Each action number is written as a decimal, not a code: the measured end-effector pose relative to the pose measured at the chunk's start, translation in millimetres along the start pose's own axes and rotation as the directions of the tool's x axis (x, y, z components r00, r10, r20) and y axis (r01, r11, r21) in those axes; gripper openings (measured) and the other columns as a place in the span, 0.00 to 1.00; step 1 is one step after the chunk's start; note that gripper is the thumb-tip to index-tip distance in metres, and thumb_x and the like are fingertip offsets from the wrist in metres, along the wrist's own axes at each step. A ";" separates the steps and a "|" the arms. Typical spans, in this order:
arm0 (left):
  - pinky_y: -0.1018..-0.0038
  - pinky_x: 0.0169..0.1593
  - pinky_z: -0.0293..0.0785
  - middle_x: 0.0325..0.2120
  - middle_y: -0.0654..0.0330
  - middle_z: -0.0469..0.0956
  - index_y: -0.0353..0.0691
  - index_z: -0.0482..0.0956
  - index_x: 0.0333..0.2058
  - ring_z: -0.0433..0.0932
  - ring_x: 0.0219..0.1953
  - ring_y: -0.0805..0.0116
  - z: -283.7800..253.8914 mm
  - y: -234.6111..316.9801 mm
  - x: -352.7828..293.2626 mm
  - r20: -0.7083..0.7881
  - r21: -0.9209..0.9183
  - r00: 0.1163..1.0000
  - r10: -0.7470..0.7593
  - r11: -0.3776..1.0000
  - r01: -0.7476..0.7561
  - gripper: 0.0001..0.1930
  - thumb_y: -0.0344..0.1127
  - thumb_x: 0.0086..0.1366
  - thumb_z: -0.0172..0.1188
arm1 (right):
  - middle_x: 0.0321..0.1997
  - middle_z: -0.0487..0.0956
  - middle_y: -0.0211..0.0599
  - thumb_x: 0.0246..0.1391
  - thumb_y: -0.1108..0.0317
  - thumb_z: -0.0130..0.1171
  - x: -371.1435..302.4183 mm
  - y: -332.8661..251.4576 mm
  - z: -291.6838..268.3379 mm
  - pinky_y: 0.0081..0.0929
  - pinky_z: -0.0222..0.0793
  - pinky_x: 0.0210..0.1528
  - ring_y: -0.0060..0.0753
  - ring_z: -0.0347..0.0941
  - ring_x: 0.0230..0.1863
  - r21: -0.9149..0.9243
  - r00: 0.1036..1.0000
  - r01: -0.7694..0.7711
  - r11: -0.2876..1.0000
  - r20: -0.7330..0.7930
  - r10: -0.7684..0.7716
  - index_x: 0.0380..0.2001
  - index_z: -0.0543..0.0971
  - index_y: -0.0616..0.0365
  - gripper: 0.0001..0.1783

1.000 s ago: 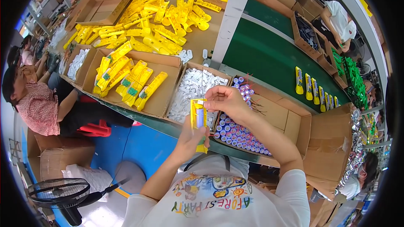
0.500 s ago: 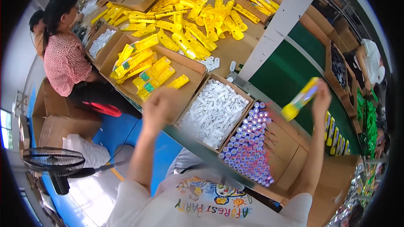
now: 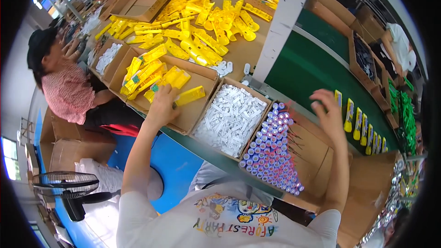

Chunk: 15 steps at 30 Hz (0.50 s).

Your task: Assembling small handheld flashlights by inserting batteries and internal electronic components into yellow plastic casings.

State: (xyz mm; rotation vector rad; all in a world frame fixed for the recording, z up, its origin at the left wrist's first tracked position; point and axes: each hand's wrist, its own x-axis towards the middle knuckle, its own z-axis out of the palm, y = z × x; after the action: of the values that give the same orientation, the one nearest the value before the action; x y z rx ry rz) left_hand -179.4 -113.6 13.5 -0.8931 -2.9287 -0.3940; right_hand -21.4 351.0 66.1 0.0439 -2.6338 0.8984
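My left hand (image 3: 163, 104) reaches into a cardboard box (image 3: 202, 72) of yellow plastic housings. Its fingers and thumb close around the near end of one yellow housing (image 3: 190, 95). Other housings (image 3: 144, 76) in that box are stacked to the left, some with small green circuit boards. Over the green conveyor belt's near edge, my right hand (image 3: 328, 112) is empty with its fingers apart. Beside its fingertips a yellow assembled piece (image 3: 338, 98) stands at the end of a row of similar pieces (image 3: 357, 126) on the belt (image 3: 298, 71).
In front of me are a box of small white plastic parts (image 3: 232, 117) and a box of purple-wrapped cylindrical cells (image 3: 268, 156) with red wires. Yellow shells (image 3: 197, 23) pile across the table. A metal post (image 3: 280, 27) rises beside the belt. A co-worker (image 3: 69, 80) sits left, near a fan (image 3: 66, 188).
My right hand has let go of the yellow piece, now at the row's end on the belt. My left hand has moved down onto a housing in the box. The view has shifted slightly.
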 end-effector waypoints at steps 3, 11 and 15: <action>0.61 0.50 0.71 0.38 0.49 0.75 0.39 0.65 0.50 0.74 0.44 0.49 -2.3 21.5 9.1 -0.341 0.114 0.913 0.222 0.974 -0.194 0.25 0.26 0.53 0.63 | 0.45 0.76 0.39 0.51 0.75 0.59 -45.5 -62.2 19.8 0.27 0.68 0.48 0.36 0.73 0.48 0.098 0.990 0.059 0.993 0.125 -0.071 0.41 0.78 0.59 0.12; 0.70 0.48 0.75 0.42 0.55 0.73 0.37 0.62 0.52 0.75 0.45 0.66 20.4 195.5 -45.9 0.383 -0.866 0.903 0.193 -0.266 0.424 0.19 0.21 0.63 0.51 | 0.34 0.79 0.34 0.51 0.73 0.64 -76.3 -145.1 76.7 0.22 0.71 0.32 0.24 0.76 0.32 0.464 0.989 -0.149 0.873 0.089 0.121 0.38 0.81 0.58 0.09; 0.69 0.58 0.67 0.51 0.57 0.67 0.42 0.50 0.61 0.69 0.55 0.66 32.5 205.3 -54.1 0.257 -0.949 0.939 0.230 -0.122 0.289 0.33 0.15 0.60 0.48 | 0.31 0.78 0.34 0.46 0.75 0.66 -90.0 -134.3 90.4 0.23 0.71 0.28 0.28 0.76 0.29 0.275 0.995 0.029 0.961 -0.098 -0.002 0.34 0.82 0.58 0.09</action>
State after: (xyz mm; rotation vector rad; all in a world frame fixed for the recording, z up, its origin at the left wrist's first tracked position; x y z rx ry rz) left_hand -19.6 29.7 21.8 -0.8594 -2.1852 -3.1038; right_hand 52.8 182.3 47.6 0.0883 -2.3981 1.2253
